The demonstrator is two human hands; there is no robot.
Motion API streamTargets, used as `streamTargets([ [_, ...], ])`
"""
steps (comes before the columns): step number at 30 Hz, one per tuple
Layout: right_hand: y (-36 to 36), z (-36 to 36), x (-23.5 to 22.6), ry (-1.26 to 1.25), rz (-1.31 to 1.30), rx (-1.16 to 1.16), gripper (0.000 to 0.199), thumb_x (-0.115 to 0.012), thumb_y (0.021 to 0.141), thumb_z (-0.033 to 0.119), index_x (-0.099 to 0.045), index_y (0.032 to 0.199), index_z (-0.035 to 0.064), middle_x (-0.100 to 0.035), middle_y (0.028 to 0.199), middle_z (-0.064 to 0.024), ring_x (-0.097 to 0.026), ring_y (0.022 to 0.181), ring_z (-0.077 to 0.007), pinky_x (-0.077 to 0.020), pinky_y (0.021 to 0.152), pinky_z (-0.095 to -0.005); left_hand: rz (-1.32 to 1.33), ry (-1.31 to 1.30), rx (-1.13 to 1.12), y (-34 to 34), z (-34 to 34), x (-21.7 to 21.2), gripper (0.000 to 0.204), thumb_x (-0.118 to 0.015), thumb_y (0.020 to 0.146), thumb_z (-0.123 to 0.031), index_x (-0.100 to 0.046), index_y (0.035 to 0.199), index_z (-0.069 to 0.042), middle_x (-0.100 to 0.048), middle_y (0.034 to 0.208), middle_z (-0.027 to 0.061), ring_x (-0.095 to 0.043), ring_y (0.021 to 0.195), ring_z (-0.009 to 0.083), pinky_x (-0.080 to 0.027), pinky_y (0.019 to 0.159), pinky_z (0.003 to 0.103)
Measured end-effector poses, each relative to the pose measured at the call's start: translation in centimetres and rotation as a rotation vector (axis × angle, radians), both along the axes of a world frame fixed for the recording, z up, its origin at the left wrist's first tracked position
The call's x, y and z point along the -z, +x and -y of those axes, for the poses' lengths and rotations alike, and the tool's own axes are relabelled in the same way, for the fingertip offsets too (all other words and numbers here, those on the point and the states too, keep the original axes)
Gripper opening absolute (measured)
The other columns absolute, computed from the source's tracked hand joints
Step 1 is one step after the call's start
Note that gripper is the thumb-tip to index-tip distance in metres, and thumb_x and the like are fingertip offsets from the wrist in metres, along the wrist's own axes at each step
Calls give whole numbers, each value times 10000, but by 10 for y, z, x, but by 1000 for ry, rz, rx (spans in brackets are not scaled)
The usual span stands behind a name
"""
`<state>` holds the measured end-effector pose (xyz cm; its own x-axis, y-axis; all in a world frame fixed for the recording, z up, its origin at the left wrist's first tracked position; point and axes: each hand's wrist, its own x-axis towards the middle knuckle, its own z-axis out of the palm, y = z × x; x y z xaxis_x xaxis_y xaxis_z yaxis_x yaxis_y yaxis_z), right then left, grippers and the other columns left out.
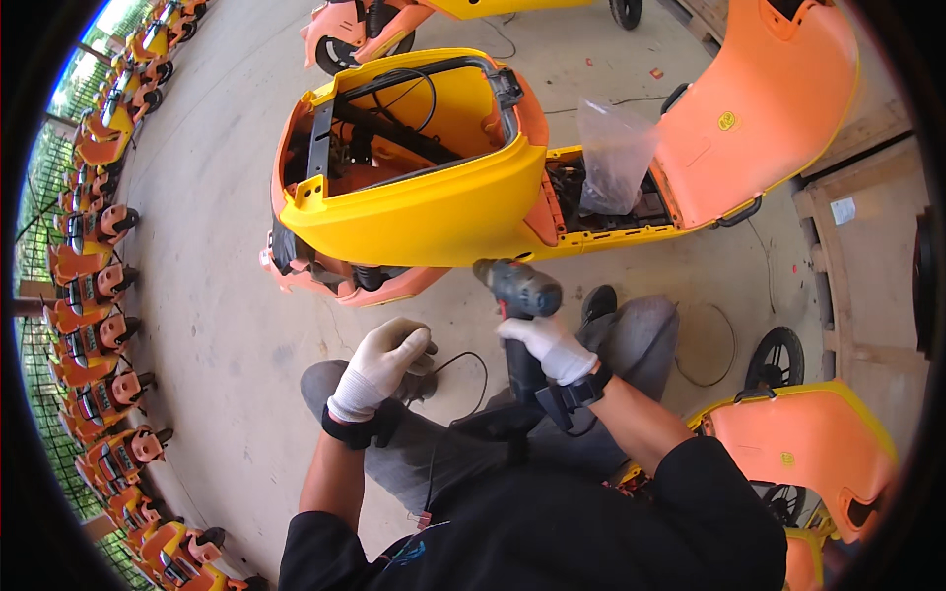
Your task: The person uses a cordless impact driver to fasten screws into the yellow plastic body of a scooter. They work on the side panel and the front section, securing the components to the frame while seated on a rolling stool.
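My right hand, in a white glove, is wrapped round the grip of a dark power drill. The drill's chuck points left, just below the side of a yellow and orange scooter body. My left hand, also gloved, is held above my knee with its fingers curled in and the thumb against them. Whatever those fingers may hold is hidden. The scooter's seat opening is uncovered, showing a black frame bar and a looped cable. A clear plastic bag lies over its open footboard section.
An orange front panel rises at the scooter's right end. Another scooter stands close by my right elbow, and one more is beyond. Wooden crates line the right side. Many scooters stand in a row along the left fence.
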<state>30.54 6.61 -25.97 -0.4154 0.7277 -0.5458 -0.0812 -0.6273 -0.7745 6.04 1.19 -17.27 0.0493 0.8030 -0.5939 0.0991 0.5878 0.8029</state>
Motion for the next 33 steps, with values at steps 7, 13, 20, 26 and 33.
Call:
streamTargets([
  [7,104,-65,-59,174,-89,526,384,-629,857,81,-541,1216,-22,-614,759,-70,-628,678,-184,-523,675,-313,-436,405,426,83,-74,-3,314,-626,879,-246,-645,1026,31,-680,942,206,-669,872,314,-519,798,363],
  [13,155,-155,-58,364,-91,896,349,-624,876,58,-535,1207,-7,-614,808,-70,-631,673,-186,-538,668,-319,-626,658,519,151,-146,0,249,-618,856,-177,-635,1003,23,-655,916,211,-645,865,374,-521,787,405],
  [20,194,-202,1,284,2,900,285,-646,871,105,-581,1135,21,-606,758,-53,-619,635,-187,-538,658,-332,-684,884,447,252,-261,34,316,-582,827,-107,-594,1119,12,-592,1148,211,-543,1121,393,-459,953,430],
  [26,204,-219,5,209,61,870,315,-660,857,97,-577,1147,9,-598,739,-41,-606,629,-167,-520,650,-310,-1150,628,895,299,-333,61,777,-723,750,-320,-426,1393,0,-508,1393,188,-402,1354,369,-203,1157,521],
  [33,214,-218,-11,268,148,791,306,-665,858,119,-610,1143,23,-584,763,-18,-587,656,-145,-506,666,-293,-918,598,1014,308,-317,86,406,-592,884,-206,-603,1237,-8,-648,1163,196,-645,1033,339,-393,1029,488],
])
